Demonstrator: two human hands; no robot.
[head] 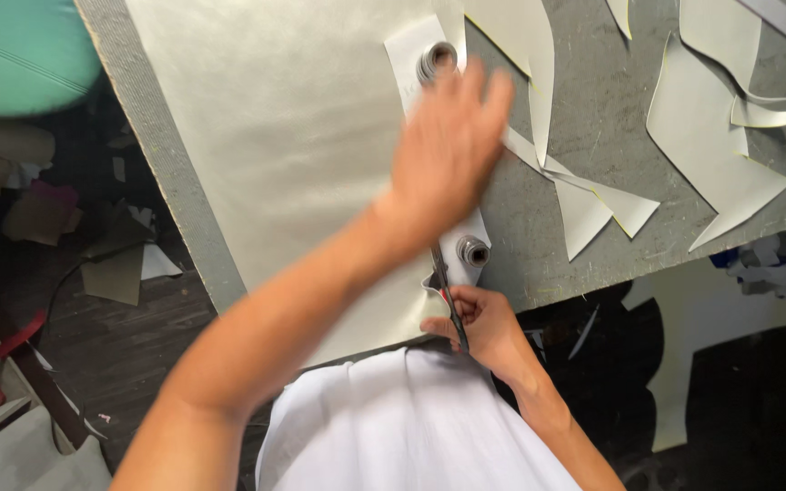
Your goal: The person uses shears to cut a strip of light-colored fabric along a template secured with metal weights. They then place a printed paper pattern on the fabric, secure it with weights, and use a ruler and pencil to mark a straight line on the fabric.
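1. Nearest you, at the table's near edge, your right hand is clamped on the scissors — blades pointing away, into the pale sheet.
2. Beyond, your left hand is spread open over the sheet, between two metal weights.

Scissors are gripped by the right hand at the pale sheet; the left hand is spread above the worktop.

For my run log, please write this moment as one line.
left hand: flat on paper pattern | right hand: holds scissors, cutting pale sheet | two round weights on pattern | offcuts on grey table
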